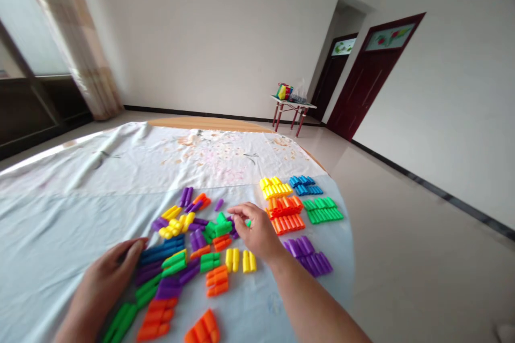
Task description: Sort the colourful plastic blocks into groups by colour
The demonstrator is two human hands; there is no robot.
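Note:
My left hand (108, 273) lies low at the left, its thumb and fingers closed at the near end of a blue tube-shaped plastic block (163, 250). My right hand (253, 228) hovers at the right edge of a mixed pile, fingers curled and thumb drawn in. Whatever those fingertips may hold is hidden. Close to them are a green block (219, 226) and a small purple block (219, 204). Yellow blocks (177, 225), orange blocks (156, 319) and more green blocks (120, 322) lie scattered between and below the hands.
Right of my right hand, blocks lie grouped by colour: yellow (276, 187), blue (306, 185), orange (285, 214), green (323, 210) and purple (309, 255). A flowered cloth (120, 166) covers the round table. A small folding table (293, 103) with bags stands by the far wall.

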